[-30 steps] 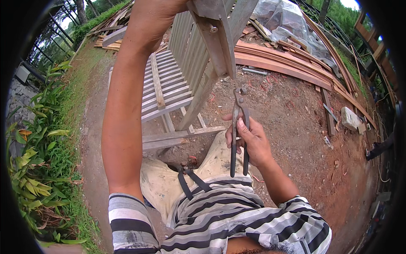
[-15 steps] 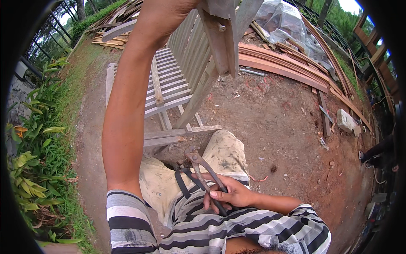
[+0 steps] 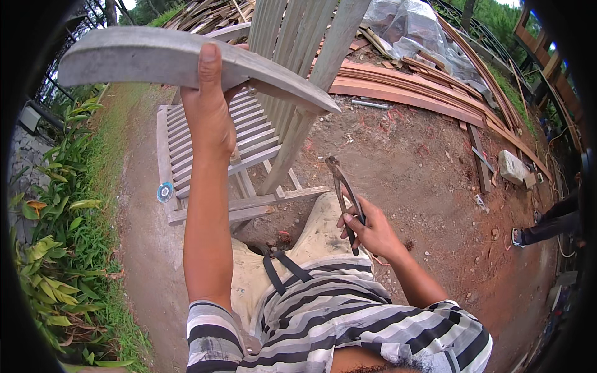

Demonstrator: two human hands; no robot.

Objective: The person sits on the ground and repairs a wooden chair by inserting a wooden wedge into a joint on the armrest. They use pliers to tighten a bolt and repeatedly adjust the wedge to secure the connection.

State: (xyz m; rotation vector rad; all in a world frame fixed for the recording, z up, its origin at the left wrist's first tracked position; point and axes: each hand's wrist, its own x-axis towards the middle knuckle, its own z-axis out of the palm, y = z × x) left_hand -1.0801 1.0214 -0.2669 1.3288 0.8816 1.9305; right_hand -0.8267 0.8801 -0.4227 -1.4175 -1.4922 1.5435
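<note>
My left hand point(image 3: 211, 118) grips a curved, weathered grey wooden armrest point(image 3: 137, 57), its thumb pressed on the near side. The armrest is raised crosswise in front of a slatted wooden chair point(image 3: 252, 149) and hides part of its seat and back. A nail or screw end seems to show at the armrest's underside, beside my thumb. In my right hand point(image 3: 376, 233) is a pair of rusty pincers point(image 3: 341, 183) with dark handles, jaws pointing up and away from me. The pincers are held over my right thigh, apart from the chair and the armrest.
A blue-rimmed disc point(image 3: 165, 192) is at the chair's left front corner. Reddish planks point(image 3: 404, 93) and a plastic-covered pile point(image 3: 410, 28) lie at the far right. A stone block point(image 3: 512, 168) and another person's legs point(image 3: 547, 224) are at right; plants point(image 3: 59, 248) line the left.
My left hand has lowered and turned the armrest from end-on to crosswise. My right hand has moved forward and right from my lap with the pincers.
</note>
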